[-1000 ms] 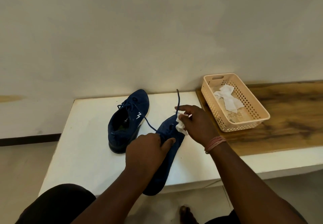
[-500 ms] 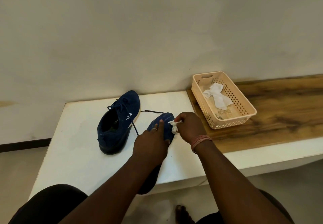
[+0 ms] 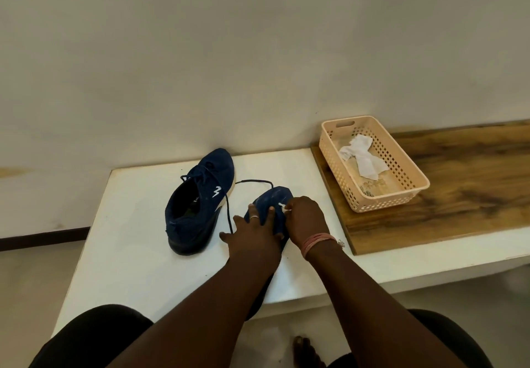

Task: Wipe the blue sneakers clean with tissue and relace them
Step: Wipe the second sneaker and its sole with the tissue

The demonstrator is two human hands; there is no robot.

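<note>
One laced sneaker (image 3: 198, 198) and a basket (image 3: 401, 198) flank the hands.

plain pale wall (image 3: 258, 52); white bench (image 3: 129, 238) – wooden board (image 3: 473, 181) at its right; light floor (image 3: 34, 276)

**Both hands low, close together**

Left hand (image 3: 252, 231) flat, palm down, fingers spread straight, ring on one finger. Right hand (image 3: 307, 218) just beside it, fingers curled, pinching. Banded right wrist. Both forearms reach forward, bare.
</note>
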